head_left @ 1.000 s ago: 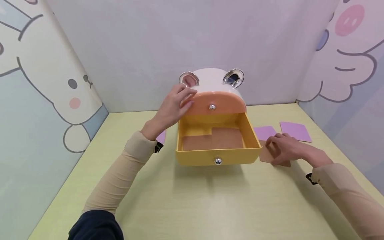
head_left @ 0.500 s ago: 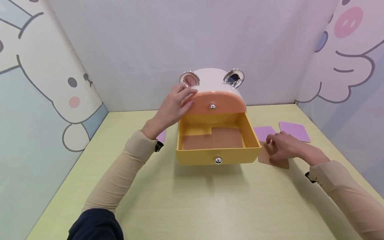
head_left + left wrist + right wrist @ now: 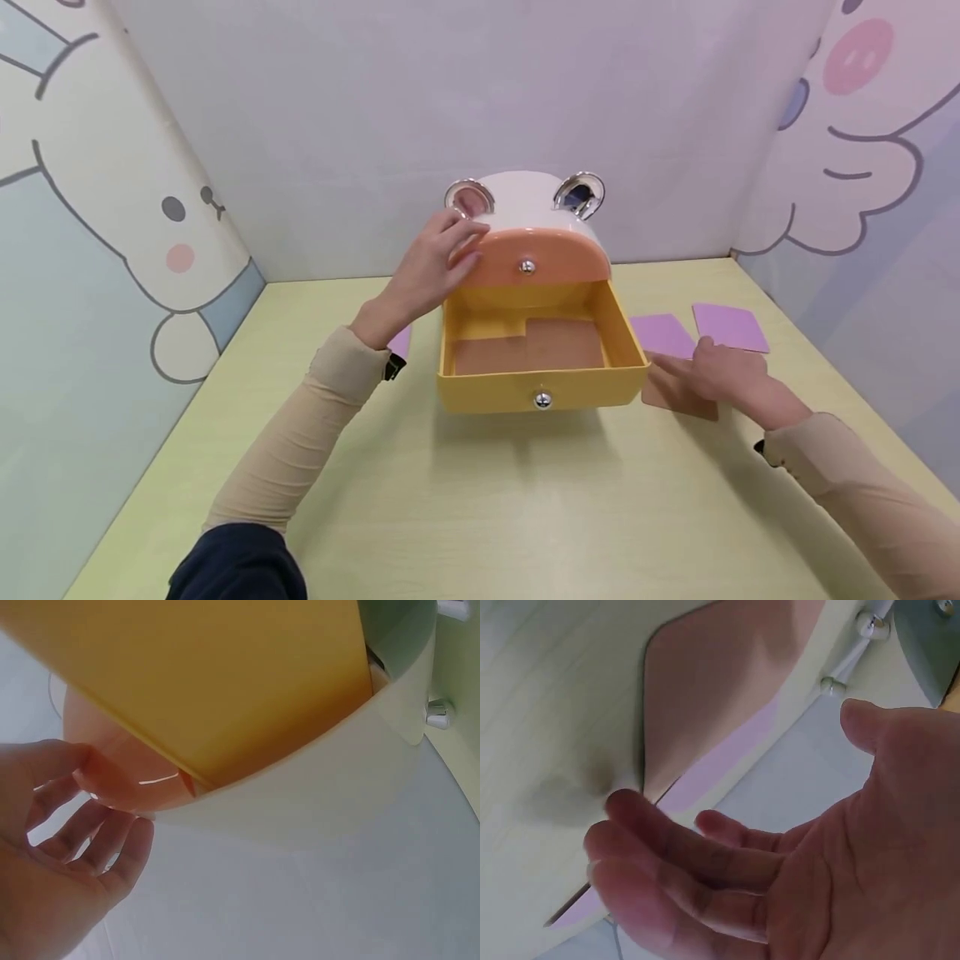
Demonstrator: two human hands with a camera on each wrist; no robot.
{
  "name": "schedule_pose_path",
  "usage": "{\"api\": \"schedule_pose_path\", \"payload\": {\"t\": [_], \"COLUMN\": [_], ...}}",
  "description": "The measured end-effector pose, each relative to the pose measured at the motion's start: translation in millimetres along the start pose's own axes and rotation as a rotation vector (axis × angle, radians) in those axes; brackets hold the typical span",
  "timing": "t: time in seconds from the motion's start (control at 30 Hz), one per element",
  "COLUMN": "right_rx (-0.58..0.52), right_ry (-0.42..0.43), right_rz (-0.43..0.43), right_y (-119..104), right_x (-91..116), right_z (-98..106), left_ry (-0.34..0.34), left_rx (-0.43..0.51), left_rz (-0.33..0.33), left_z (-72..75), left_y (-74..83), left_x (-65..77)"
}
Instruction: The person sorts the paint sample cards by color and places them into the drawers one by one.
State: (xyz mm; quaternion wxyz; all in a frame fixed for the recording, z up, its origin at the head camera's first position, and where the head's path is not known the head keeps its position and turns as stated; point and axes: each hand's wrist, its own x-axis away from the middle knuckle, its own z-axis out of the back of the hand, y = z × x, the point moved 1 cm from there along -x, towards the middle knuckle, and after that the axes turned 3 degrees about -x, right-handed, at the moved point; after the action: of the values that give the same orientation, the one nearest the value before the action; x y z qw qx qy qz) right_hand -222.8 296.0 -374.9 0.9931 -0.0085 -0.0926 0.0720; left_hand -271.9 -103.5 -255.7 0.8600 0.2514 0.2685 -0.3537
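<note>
My left hand (image 3: 429,265) holds the upper left corner of a white drawer cabinet (image 3: 517,193) with silver-rimmed ears. In the left wrist view the thumb lies on the orange drawer front (image 3: 127,761), and the other fingers are bent at its edge. Below it, the yellow drawer (image 3: 542,390) is pulled out, with two brown cards (image 3: 566,344) lying flat inside. My right hand (image 3: 723,372) is over another brown card (image 3: 678,396) on the table. Its fingers are loosely bent with the thumb apart, and nothing is between them in the right wrist view.
Two purple cards, a nearer one (image 3: 663,335) and a farther one (image 3: 729,327), lie right of the cabinet. Another purple card (image 3: 401,340) shows partly behind my left wrist. Walls with cartoon animals flank the pale table (image 3: 495,508), and a plain wall stands behind the cabinet.
My right hand, with fingers bent down at the brown card earlier, now has its fingers loosened and turned leftward over it. The card has shifted slightly. My left hand keeps its place on the cabinet.
</note>
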Motion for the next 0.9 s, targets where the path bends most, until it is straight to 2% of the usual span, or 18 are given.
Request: {"api": "schedule_pose_path", "payload": {"t": [0.1, 0.2, 0.27, 0.4, 0.47, 0.73, 0.9], "right_rx": [0.137, 0.224, 0.202, 0.010, -0.069, -0.097, -0.166], "right_ry": [-0.003, -0.009, -0.011, 0.012, 0.026, 0.024, 0.017], "right_rz": [0.105, 0.138, 0.101, -0.033, -0.074, -0.104, -0.102], "right_y": [-11.7, -20.4, -24.0, -27.8, -27.4, -26.3, -20.4], "right_x": [0.1, -3.7, -7.8, -15.9, -16.6, -11.3, -14.2], "right_z": [-4.2, -6.3, -8.2, -11.6, -11.8, -10.0, -8.8], "left_ry": [0.002, 0.002, 0.000, -0.002, 0.001, -0.001, 0.001], "left_rx": [-0.003, -0.003, -0.002, -0.006, -0.008, -0.007, -0.013], "left_rz": [0.010, 0.019, 0.023, 0.017, 0.011, 0.013, 0.008], "left_z": [0.7, 0.5, 0.3, 0.5, 1.0, 1.4, 0.8], "left_y": [-0.8, -0.4, 0.1, 1.2, 1.3, 2.0, 2.1], "left_x": [0.9, 2.4, 3.2, 3.2, 2.6, 1.6, 1.2]}}
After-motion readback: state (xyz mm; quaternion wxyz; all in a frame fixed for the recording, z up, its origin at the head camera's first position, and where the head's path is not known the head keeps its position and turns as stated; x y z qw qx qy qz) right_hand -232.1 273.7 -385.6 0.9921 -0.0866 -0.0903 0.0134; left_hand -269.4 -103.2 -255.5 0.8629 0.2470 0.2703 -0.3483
